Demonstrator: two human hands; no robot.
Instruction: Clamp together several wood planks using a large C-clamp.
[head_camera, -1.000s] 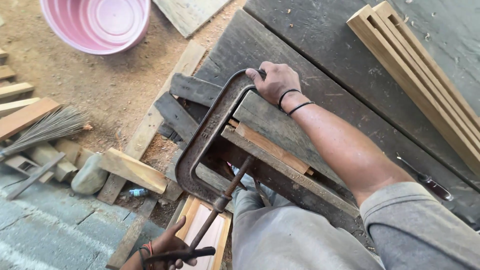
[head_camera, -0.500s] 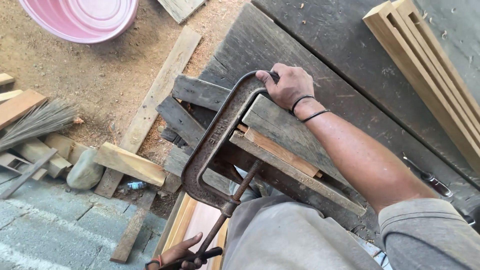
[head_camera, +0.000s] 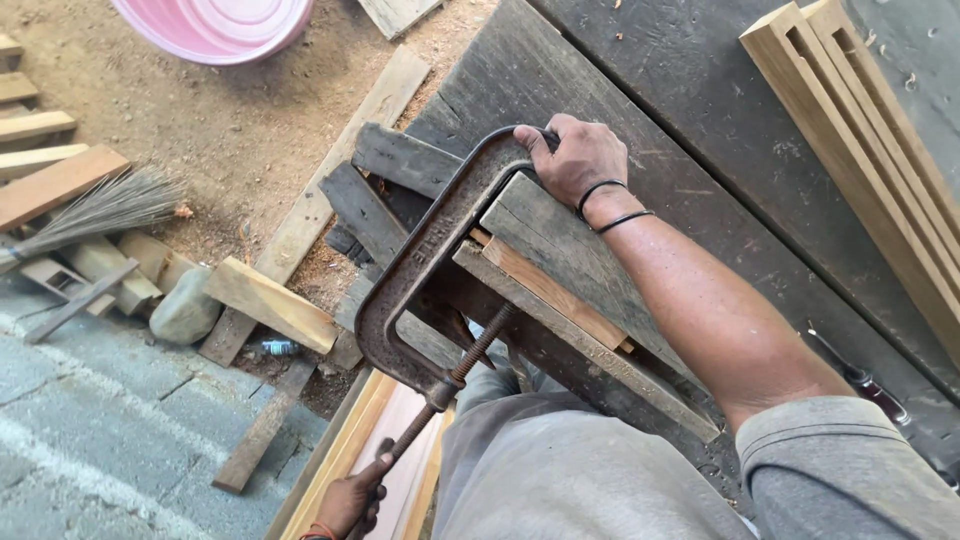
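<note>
At frame centre the right hand (head_camera: 578, 160) clasps the clamp (head_camera: 425, 260) steady over the planks (head_camera: 560, 270) while the left hand (head_camera: 350, 500), bottom centre, grips its screw handle (head_camera: 400, 450).

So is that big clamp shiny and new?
No, the clamp is brown with rust all along its frame, held by the right hand and left hand.

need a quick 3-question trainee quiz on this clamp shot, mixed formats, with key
1. True or false: the right hand grips the top of the rusty C-clamp.
2. What does the left hand hold? A) the broom B) the clamp's screw handle C) the pink basin
3. Fill in: the clamp's frame spans the edge of stacked grey ____ on the dark workbench.

Key: 1 true; 2 B; 3 planks.
</note>
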